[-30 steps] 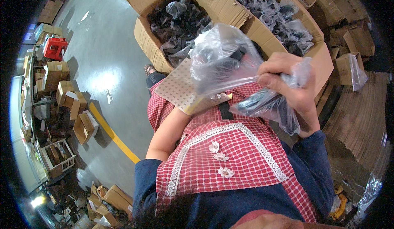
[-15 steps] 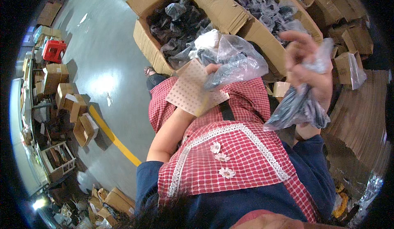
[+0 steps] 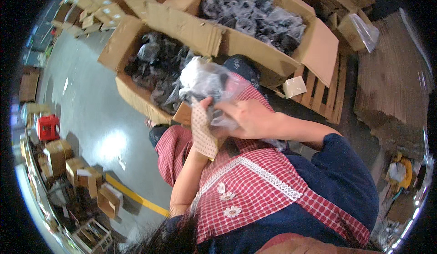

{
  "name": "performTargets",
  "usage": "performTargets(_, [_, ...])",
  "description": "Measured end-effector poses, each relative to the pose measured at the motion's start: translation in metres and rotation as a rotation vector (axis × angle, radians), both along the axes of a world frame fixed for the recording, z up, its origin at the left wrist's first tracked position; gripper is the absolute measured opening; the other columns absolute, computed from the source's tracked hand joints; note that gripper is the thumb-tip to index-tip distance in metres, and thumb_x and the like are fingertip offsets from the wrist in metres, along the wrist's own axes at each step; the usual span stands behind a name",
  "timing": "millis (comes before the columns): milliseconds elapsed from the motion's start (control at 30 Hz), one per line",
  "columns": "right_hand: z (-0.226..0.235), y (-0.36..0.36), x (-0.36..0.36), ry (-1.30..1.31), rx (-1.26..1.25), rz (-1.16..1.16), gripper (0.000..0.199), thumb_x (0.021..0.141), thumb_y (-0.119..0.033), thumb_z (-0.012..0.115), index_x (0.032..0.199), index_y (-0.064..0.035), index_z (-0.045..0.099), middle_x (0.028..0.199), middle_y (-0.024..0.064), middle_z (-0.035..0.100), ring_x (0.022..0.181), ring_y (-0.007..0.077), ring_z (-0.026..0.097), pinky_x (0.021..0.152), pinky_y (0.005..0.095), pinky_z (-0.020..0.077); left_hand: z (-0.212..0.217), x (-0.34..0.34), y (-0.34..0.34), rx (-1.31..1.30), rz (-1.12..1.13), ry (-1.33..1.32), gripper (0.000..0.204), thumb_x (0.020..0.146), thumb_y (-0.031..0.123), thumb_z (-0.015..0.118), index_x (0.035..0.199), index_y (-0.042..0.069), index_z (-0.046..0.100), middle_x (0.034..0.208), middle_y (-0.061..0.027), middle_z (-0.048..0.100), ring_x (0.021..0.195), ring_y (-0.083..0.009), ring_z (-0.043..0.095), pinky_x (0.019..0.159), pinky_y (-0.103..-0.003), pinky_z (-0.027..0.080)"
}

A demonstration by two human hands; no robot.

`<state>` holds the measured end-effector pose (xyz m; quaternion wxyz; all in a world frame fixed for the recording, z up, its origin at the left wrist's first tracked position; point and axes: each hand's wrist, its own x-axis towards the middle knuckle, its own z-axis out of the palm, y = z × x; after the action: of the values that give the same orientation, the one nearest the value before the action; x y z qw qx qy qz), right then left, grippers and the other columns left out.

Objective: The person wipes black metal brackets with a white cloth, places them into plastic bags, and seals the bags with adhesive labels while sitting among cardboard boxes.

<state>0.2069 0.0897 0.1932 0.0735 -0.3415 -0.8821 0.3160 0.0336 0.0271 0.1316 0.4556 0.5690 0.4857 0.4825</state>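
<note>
A grey concrete floor [image 3: 95, 117] with a yellow line [image 3: 136, 197] runs along the left, scattered with small cardboard boxes [image 3: 59, 156] and a red crate [image 3: 48, 127]; stacked flat cardboard [image 3: 393, 85] fills the right side. Two large open cartons sit ahead, the nearer carton [image 3: 136, 67] and the farther carton [image 3: 255, 30] resting on a wooden pallet [image 3: 325, 97], both packed with dark items in clear bags. Above the red checked apron [image 3: 255, 190], in front of the nearer carton's right corner, both hands meet on a crumpled clear plastic bag [image 3: 207, 81] holding something dark. The right hand [image 3: 248, 117] closes its fingers around the bag's lower part. The left hand [image 3: 211, 117] is mostly hidden behind a patterned card [image 3: 202, 131] that it holds against the bag; how far its fingers curl cannot be told.
</note>
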Motion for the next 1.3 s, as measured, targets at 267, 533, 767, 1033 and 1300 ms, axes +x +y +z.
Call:
performTargets(267, [-0.016,0.039,0.029,0.204,-0.034,-0.175,0.042,0.076,-0.035,0.079,0.104,-0.0062,0.068,0.091,0.0198,0.07,0.082,0.0365,0.068,0.073,0.0406,0.0543,-0.037,0.043,0.053,-0.619,0.306,-0.83,0.042,0.099,0.028,0.062,0.129,0.001,0.051,0.101,-0.0054,0.063,0.088,-0.0115,0.061,0.074,-0.027,0.052])
performTargets(533, [0.047,0.143,0.158,0.023,-0.3,-0.468,0.035,0.075,-0.014,0.077,0.106,-0.0046,0.066,0.085,0.0024,0.065,0.071,0.0115,0.06,0.069,0.0273,0.0499,-0.026,0.043,0.075,-0.774,0.001,-0.504,0.026,0.103,0.02,0.052,0.12,0.003,0.061,0.082,-0.0033,0.069,0.049,-0.0032,0.05,0.042,-0.018,0.035])
performTargets(767, [0.009,0.285,0.245,-0.713,-0.095,-0.336,0.036,0.062,-0.012,0.076,0.094,-0.001,0.065,0.076,0.015,0.066,0.076,0.0246,0.066,0.067,0.0389,0.0514,-0.053,0.046,0.083,-0.972,-0.015,-0.499,0.017,0.101,0.016,0.053,0.109,0.005,0.064,0.079,-0.0006,0.067,0.052,-0.0038,0.053,0.044,-0.019,0.038])
performTargets(1033, [-0.108,0.333,0.25,-0.963,-0.107,-0.107,0.035,0.063,-0.006,0.071,0.098,-0.009,0.073,0.091,0.0184,0.071,0.087,0.0336,0.07,0.073,0.0441,0.0548,-0.051,0.056,0.099,-1.005,0.021,-0.396,0.022,0.1,0.017,0.051,0.115,0.006,0.063,0.067,0.0063,0.056,0.046,-0.0023,0.042,0.04,-0.02,0.028])
performTargets(1300, [-0.11,0.332,0.231,-1.228,-0.141,-0.057,0.07,0.068,-0.003,0.067,0.135,-0.0217,0.058,0.104,0.0193,0.069,0.094,0.0343,0.068,0.074,0.0426,0.0552,-0.066,0.051,0.096,-0.93,0.097,-0.515,0.018,0.101,0.014,0.054,0.113,0.003,0.06,0.083,-0.0031,0.067,0.061,-0.0075,0.059,0.051,-0.02,0.045])
